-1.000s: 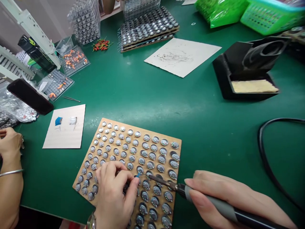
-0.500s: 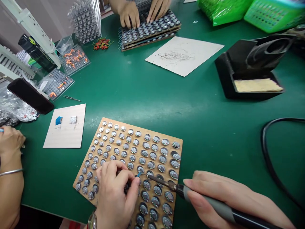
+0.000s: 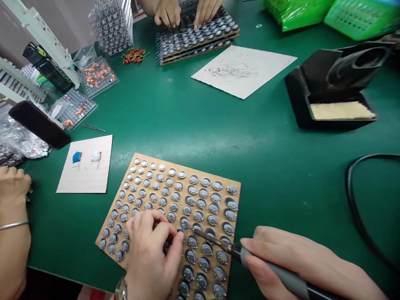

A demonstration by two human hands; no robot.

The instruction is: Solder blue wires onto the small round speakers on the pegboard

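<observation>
A brown board (image 3: 184, 168) lies at the near middle of the table, set with rows of small round silver speakers (image 3: 169, 181). My left hand (image 3: 153, 246) rests over the board, thumb and fingers pinching a short blue wire (image 3: 182, 228) against one of the speakers. From the right, my right hand (image 3: 300, 258) grips a soldering iron (image 3: 275, 266) by its grey and black handle. The iron's thin tip reaches leftward over the board to the end of the wire. Part of the board is hidden beneath my left hand.
A black iron stand (image 3: 337, 89) with a yellow sponge (image 3: 343, 111) stands at right, a cable (image 3: 350, 200) below it. Cardboard (image 3: 89, 179) with blue and silver wires lies left. Co-workers' hands (image 3: 168, 12) work on another board at the back; an arm (image 3: 14, 216) rests at left.
Both my hands, the wire and the iron stay almost still. The co-worker's hands at the back shift slightly on their board. The view has moved a little.
</observation>
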